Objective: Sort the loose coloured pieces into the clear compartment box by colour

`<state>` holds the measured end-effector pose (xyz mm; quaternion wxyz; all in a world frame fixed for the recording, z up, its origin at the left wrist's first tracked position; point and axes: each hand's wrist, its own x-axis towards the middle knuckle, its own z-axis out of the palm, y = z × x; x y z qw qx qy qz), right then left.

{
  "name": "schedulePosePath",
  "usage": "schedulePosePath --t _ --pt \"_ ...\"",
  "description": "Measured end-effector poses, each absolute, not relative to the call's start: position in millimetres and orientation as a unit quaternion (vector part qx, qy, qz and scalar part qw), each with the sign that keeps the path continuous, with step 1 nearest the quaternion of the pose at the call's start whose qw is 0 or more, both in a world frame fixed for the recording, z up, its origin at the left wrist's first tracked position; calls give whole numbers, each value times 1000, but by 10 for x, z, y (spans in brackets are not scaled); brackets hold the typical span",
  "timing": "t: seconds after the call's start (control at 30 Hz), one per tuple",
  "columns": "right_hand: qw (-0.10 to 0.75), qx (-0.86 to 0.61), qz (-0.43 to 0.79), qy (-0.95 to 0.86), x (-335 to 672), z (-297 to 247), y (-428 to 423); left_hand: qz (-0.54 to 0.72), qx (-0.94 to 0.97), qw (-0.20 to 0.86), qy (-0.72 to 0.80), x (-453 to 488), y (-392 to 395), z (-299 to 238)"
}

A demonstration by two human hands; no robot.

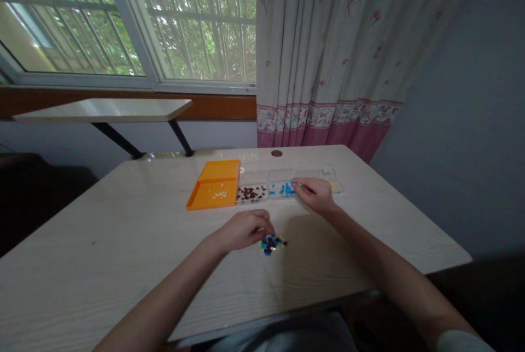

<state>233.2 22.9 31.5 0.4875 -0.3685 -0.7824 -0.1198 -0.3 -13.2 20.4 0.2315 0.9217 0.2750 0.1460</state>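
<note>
My right hand (315, 193) hangs over the clear compartment box (266, 192), at its blue pieces (283, 188). Its thumb and fingers pinch a small green piece (301, 186). Close to me on the table, my left hand (246, 229) reaches to the edge of a mixed pile (271, 245) of tiny dark, blue, green and pale pieces. Its fingers are curled together, and whatever they hold is too small to make out. Dark brown pieces (251, 193) fill the compartment left of the blue ones. Yellow pieces (334, 187) show in part past my right hand.
An orange tray (223, 169) with two sections stands left of the clear box, with small whitish pieces (220, 193) in its front section. A raised shelf (102, 109) on black legs is at the table's back left. Curtain (320, 68) and window are behind.
</note>
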Motion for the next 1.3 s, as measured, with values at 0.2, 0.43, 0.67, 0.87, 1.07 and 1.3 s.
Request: schedulePosePath --t 0.2,0.43,0.67,0.87,1.07,1.3 --pt "440 -409 -68 -797 2408 270 313 126 929 165 308 -20 -125 224" --pt "301 -515 -17 -802 2478 118 490 119 924 113 346 -79 -55 158" --pt "254 -549 -8 -796 2456 160 447 124 922 114 347 -97 -42 148" --pt "186 -451 23 -872 2256 106 274 166 919 125 336 -84 -40 136" --pt "219 -358 6 -908 2027 -7 94 270 879 119 374 -39 -55 145" --pt "287 -347 -40 -892 1983 -57 70 292 878 73 372 -34 -65 138"
